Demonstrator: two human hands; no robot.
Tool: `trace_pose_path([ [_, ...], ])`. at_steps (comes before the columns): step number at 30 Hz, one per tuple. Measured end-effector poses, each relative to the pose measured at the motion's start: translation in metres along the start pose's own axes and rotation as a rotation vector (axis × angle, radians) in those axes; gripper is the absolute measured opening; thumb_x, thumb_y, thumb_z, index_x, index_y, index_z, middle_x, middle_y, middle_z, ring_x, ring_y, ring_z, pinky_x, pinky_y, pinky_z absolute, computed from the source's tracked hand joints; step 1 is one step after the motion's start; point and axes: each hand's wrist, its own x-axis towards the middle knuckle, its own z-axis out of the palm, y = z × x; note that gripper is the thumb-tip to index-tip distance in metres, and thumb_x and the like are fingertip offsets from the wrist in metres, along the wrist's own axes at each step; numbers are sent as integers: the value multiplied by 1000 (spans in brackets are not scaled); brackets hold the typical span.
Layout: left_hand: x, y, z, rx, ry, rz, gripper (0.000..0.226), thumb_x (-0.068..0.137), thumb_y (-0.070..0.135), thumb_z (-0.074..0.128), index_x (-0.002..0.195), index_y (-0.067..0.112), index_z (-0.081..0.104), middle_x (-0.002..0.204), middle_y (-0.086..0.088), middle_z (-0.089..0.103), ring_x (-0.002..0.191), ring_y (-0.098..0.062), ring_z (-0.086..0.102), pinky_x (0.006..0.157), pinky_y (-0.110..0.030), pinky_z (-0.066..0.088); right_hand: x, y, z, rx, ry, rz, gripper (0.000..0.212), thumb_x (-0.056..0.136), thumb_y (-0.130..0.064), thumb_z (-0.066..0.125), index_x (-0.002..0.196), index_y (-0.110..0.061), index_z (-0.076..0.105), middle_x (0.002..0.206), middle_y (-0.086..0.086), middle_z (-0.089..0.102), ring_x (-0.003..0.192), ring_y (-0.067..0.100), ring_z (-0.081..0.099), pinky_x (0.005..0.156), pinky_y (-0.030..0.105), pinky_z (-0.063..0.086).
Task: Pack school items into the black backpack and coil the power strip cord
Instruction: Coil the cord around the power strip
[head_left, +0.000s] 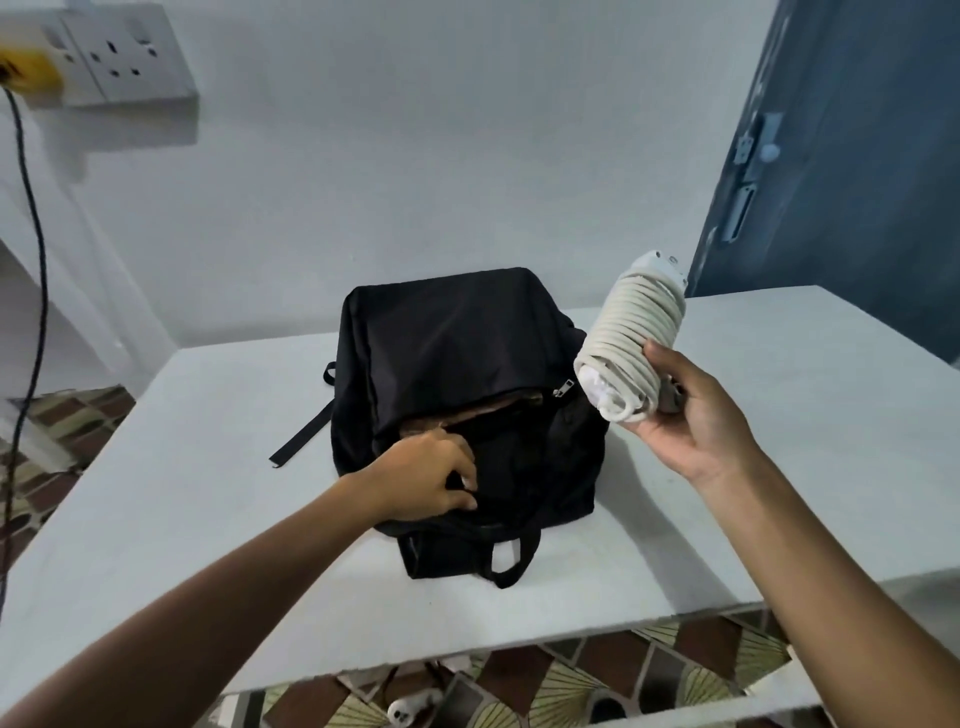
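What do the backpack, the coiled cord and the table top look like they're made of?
Backpack: soft black woven fabric, probably nylon; it creases and has a faint sheen. Coiled cord: off-white matte rubbery or plastic sheath in smooth round loops. Table: smooth pale matte slab, maybe painted board or laminate; unclear.

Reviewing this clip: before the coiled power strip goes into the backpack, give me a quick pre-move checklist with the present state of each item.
1. Cord fully wound around the power strip: ok, tight coils, no loose tail visible.
2. Right hand has a firm hold: ok, fingers curl round the lower end of the bundle, held in the air beside the bag.
3. Backpack opening unzipped: ok, zipper gap shows a brown item inside.
4. Left hand holding the opening: ok, it grips the black fabric at the opening's edge.
5. Opening wide enough for the bundle: cannot tell.
6. Backpack stable on the white table: ok, it lies flat, away from the edges.
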Motion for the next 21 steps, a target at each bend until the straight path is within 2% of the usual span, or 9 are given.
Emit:
trace_pose_path([
  [3,2,0,-3,-94,83,-35,10,89,34,62,88,27,69,95,12,69,93,-10,61,84,-33,48,2,5,-4,35,-54,8,24,79,-12,56,85,0,76,103,16,70,95,27,69,88,45,53],
  [6,7,-5,-29,-320,243,-101,15,90,22,62,76,25,62,67,10,61,62,-1,54,67,-25,45,2,8,-8,-1,-225,-30,25,77,-14,64,97,-2,74,102,14,70,95,26,69,79,38,57],
  [9,18,-14,-71,-427,429,-210,16,91,15,61,76,20,61,58,10,50,52,0,42,56,-19,35,6,8,-7,-233,-514,-17,68,64,-23,85,121,2,57,109,16,66,99,30,66,83,40,55],
  [10,22,-17,-85,-452,476,-237,15,91,16,61,76,18,62,57,10,47,50,0,39,53,-17,33,6,8,-4,-324,-567,-5,75,61,-23,87,123,4,52,107,16,66,96,29,66,81,39,55],
  [12,27,-21,-110,-480,547,-261,15,92,17,61,77,17,63,56,9,46,48,1,39,51,-15,32,5,6,5,-516,-613,-2,72,56,-12,88,120,1,57,105,14,68,95,28,67,79,35,55],
  [14,29,-20,-134,-469,582,-246,14,92,19,59,79,16,64,58,9,50,48,2,42,51,-13,33,1,0,21,-832,-609,-18,68,54,2,84,117,-10,66,110,8,70,102,24,67,81,31,54],
  [16,30,-15,-155,-400,606,-208,13,93,19,59,83,16,65,62,10,53,51,3,46,50,-7,33,0,1,36,-1197,-523,-2,68,57,5,84,117,-22,67,105,-1,73,94,17,70,70,26,55],
  [18,31,-11,-170,-325,636,-166,12,93,20,58,85,15,67,66,9,56,58,1,49,52,-5,34,3,11,47,-1441,-426,27,59,59,-4,85,111,-24,67,91,-5,74,77,10,71,59,26,54],
  [21,35,-8,-178,-261,675,-116,15,92,18,58,88,9,69,70,3,59,65,-8,52,60,-13,38,19,30,53,-1620,-292,9,49,47,-27,85,92,-15,70,82,0,74,74,13,71,70,39,60],
])
